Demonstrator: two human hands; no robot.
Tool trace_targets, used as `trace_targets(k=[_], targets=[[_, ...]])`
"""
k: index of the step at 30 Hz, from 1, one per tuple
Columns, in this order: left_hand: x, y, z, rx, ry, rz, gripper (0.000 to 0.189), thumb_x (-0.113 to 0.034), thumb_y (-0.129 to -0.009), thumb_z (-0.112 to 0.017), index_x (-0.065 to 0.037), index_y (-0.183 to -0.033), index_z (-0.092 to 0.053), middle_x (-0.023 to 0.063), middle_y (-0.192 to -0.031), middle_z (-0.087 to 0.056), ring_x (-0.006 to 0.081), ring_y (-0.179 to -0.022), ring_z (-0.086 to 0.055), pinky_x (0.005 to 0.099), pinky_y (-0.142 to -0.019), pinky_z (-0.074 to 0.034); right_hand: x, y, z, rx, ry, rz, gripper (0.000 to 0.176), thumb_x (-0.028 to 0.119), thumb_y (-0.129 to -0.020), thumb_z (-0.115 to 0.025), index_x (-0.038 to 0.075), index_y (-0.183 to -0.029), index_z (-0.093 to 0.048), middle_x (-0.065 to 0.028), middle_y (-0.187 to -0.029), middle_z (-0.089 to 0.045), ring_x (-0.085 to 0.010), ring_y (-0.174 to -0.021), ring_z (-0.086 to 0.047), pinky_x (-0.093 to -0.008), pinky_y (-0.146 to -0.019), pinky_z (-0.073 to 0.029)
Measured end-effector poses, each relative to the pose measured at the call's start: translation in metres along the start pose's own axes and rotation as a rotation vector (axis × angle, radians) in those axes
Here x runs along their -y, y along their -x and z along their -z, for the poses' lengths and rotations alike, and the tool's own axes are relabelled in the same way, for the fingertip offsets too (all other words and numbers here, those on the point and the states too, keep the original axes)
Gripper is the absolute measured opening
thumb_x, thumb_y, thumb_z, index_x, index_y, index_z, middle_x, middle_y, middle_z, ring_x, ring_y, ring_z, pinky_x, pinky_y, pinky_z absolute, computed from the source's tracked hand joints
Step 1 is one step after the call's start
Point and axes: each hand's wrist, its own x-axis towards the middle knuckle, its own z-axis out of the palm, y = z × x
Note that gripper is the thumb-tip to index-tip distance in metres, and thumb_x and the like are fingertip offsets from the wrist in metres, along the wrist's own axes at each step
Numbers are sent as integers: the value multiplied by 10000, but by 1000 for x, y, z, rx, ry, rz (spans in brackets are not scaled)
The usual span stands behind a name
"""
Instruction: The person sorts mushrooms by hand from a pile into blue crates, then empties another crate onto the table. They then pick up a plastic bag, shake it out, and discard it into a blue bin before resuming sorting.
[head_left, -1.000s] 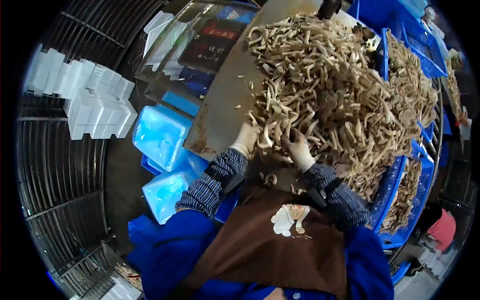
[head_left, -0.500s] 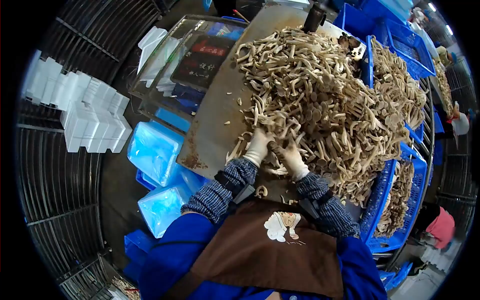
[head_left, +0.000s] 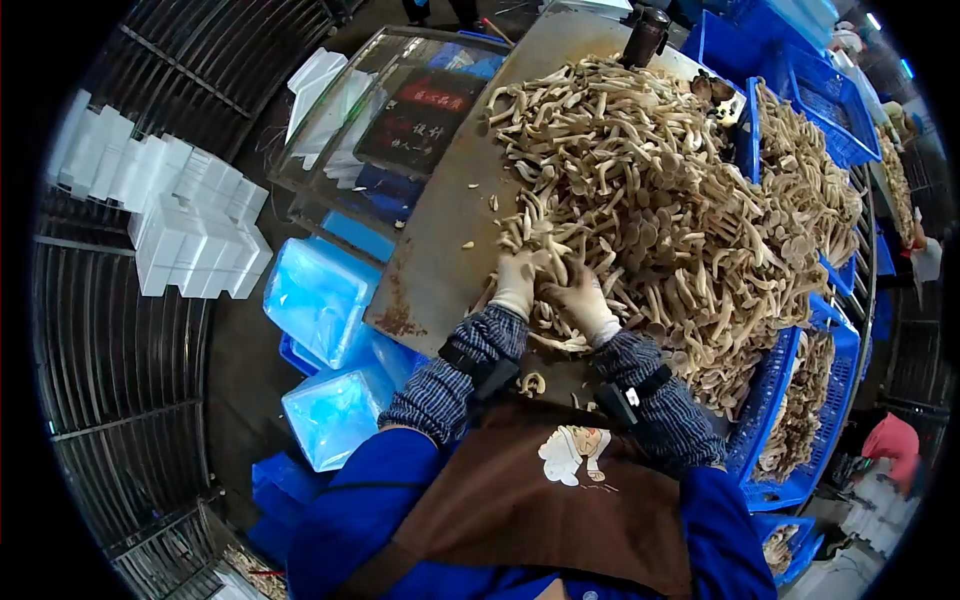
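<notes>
Biggest thing on my feed: the metal table (head_left: 425, 260), running away from me, bare and stained brown at its near-left corner. And on it, the mushroom heap (head_left: 660, 220), spread right up to the hands! I see long, pale, curving stems, cream to tan, with rounded grey-brown caps, all tangled in every direction, caps thicker toward the right. Below that I have the brown apron (head_left: 540, 500), then a blue crate (head_left: 765, 410) with slotted walls at the heap's right, more mushrooms inside.

Over to the left, writing! A dark panel (head_left: 420, 120) carries Chinese characters: a red line on top, blurred for me, and a white pair beneath that looks like 设计; the lowest line I can't make out. The apron's white cartoon print (head_left: 575, 455) has tiny marks under it, too small to read.

Now the gloves: left hand (head_left: 515, 283) at the heap's near edge, fingers bent among stems; right hand (head_left: 585, 305) just beside it, fingers curled inward over mushrooms. Whether either grips one, I can't tell. Smallest, a loose curled piece (head_left: 533, 384) lies near the apron.
</notes>
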Motion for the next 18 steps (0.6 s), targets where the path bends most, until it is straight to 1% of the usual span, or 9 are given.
trace_targets(k=[1, 4, 5, 8, 9, 11, 14, 15, 18], targets=[[-1, -3, 15, 221, -345, -136, 213, -117, -855, -576, 24, -1012, -604, 84, -850, -622, 199, -723, -586, 347, -669, -491, -8, -6, 0, 51, 62, 171, 562, 166, -726, -722, -10, -1213, -503, -216, -1108, -608, -336, -1003, -604, -366, -859, -482], [32, -14, 17, 294, -204, -7, 316, -85, -786, -637, -53, -1099, -616, 62, -808, -628, 231, -694, -585, 345, -692, -487, -10, -8, 11, 67, 298, 122, 537, 145, -723, -699, -2, -1206, -513, -216, -1133, -601, -357, -1017, -596, -389, -866, -482], [35, -17, 15, 289, -428, -199, 315, -108, -798, -631, -60, -1109, -610, 77, -822, -633, 248, -718, -607, 346, -701, -501, -8, -8, 10, -46, 395, 220, 474, 121, -723, -679, 7, -1164, -549, -196, -1103, -621, -367, -1038, -581, -397, -886, -476], [23, 1, 9, 334, -423, -49, 301, -212, -893, -537, -25, -1124, -581, 93, -848, -625, 276, -798, -645, 356, -703, -526, 35, 2, 15, 14, 631, 18, 439, 147, -745, -662, 23, -1154, -563, -184, -1128, -613, -350, -1074, -567, -404, -939, -442], [11, 5, 8, 301, -313, 100, 328, -239, -918, -500, 7, -1130, -549, 117, -876, -631, 281, -773, -653, 363, -680, -528, 13, 0, 9, -160, 805, 95, 408, 165, -758, -631, 36, -1141, -580, -169, -1123, -621, -335, -1099, -558, -420, -987, -399], [6, 4, 13, 234, -99, 402, 406, -292, -967, -425, 69, -1142, -484, 164, -932, -644, 291, -723, -669, 377, -632, -532, 5, -14, 24, -171, 634, -87, 491, 217, -756, -637, 16, -1192, -538, -201, -1161, -595, -351, -1113, -548, -426, -1013, -373], [-29, 6, 12, 338, -265, 324, 414, -322, -973, -421, 54, -1142, -457, 206, -926, -674, 290, -765, -688, 376, -595, -544, -16, -28, 54, -220, 346, -201, 739, 337, -755, -700, -9, -1334, -397, -277, -1275, -494, -400, -1152, -508, -413, -984, -410], [-21, -3, 17, 404, -117, 236, 379, -311, -981, -413, 3, -1190, -454, 150, -847, -686, 262, -874, -673, 392, -627, -552, -26, -32, 59, -234, 277, -173, 752, 341, -769, -704, -10, -1350, -380, -269, -1306, -473, -382, -1171, -502, -401, -984, -412], [-90, 18, -12, 201, 150, 484, 371, -229, -971, -458, -143, -1329, -417, 111, -1093, -615, 212, -951, -602, 439, -723, -546, 29, 0, 78, -241, -79, -151, 755, 304, -805, -713, -10, -1383, -342, -233, -1355, -442, -309, -1185, -504, -352, -1002, -395]])
